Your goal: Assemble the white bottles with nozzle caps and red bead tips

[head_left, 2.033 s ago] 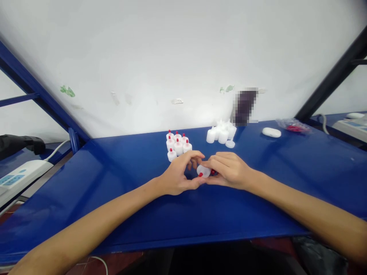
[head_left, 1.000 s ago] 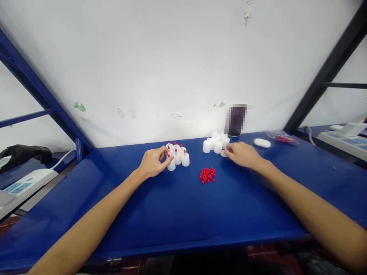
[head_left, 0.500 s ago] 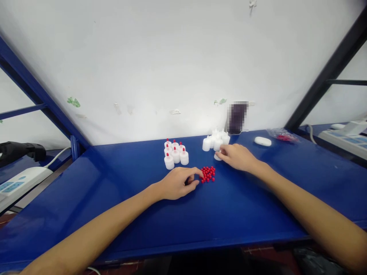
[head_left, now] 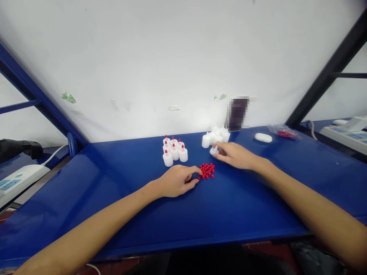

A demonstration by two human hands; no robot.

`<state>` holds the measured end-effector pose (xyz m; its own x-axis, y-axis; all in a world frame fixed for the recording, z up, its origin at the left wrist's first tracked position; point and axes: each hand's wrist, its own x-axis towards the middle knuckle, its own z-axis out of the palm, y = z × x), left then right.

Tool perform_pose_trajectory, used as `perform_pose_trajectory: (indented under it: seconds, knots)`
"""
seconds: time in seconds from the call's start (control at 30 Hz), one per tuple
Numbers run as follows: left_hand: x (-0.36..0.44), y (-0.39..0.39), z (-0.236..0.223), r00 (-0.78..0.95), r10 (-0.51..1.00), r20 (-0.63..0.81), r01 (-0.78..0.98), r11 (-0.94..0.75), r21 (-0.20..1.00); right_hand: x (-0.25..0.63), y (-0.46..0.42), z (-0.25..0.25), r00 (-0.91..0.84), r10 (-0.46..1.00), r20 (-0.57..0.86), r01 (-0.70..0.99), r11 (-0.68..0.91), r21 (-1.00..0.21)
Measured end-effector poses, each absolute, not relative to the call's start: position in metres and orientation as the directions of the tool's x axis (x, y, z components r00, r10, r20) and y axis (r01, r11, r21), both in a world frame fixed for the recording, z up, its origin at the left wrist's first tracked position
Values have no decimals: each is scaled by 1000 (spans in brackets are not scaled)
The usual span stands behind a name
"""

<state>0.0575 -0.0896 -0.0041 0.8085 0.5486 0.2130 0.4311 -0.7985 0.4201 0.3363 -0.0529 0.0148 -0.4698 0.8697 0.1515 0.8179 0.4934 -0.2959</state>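
Note:
My left hand [head_left: 180,181] is at the left edge of a cluster of small red caps [head_left: 207,170]; its thumb and index finger close around one red cap [head_left: 198,178]. To the right, my right hand [head_left: 231,154] grips a small white bottle [head_left: 213,151], which looks tilted and is partly hidden by the fingers. Behind that hand stands a group of white bottles [head_left: 205,140] without red tips. On the left, several white bottles with red caps [head_left: 175,153] stand upright close together.
All of this rests on a blue table [head_left: 137,214] against a white wall. Toward the back right lie a white oval case [head_left: 263,137] and a clear bag with red pieces [head_left: 283,132]. A dark pixelated object [head_left: 237,113] leans on the wall. Power strips [head_left: 21,178] flank the table.
My right hand has shifted slightly left with the bottle, which is now tilted. The left thumb and index finger have come together around a red cap at the cluster's edge.

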Motion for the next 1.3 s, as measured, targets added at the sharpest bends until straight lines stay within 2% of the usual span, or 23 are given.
perform_pose_trajectory:
  seconds: [0.13,0.3,0.47,0.53,0.63,0.77,0.9,1.0,1.13,1.3]
  knots:
    - [57,-89,-4,814,541,212,420,-800,428,331,-57,14,-466,825,320,740,561,-370]
    - [57,-89,-7,803,540,253,382,-792,477,324,-60,16,-504,738,448,700,653,-288]
    - [57,-87,-7,627,686,368,341,-667,662,310,-70,17,-537,667,516,685,702,-196]
    - [57,-86,-5,554,743,374,293,-595,748,300,-78,16,-570,631,526,637,744,-201]
    - [59,-92,-4,514,770,378,215,-542,812,287,-90,14,-589,584,559,579,787,-213]
    - [63,-103,-6,478,764,434,138,-553,822,280,-97,15,-576,503,645,534,828,-169]
    - [65,-107,-7,411,765,496,90,-575,813,281,-97,16,-556,491,671,553,821,-143]
    - [65,-106,-6,439,739,511,86,-600,795,281,-96,16,-557,483,676,572,813,-110]
    - [65,-106,-6,482,710,513,66,-613,787,280,-96,15,-578,420,700,589,808,3]
    - [65,-106,-8,467,703,536,56,-629,775,279,-94,11,-552,422,720,622,783,17]
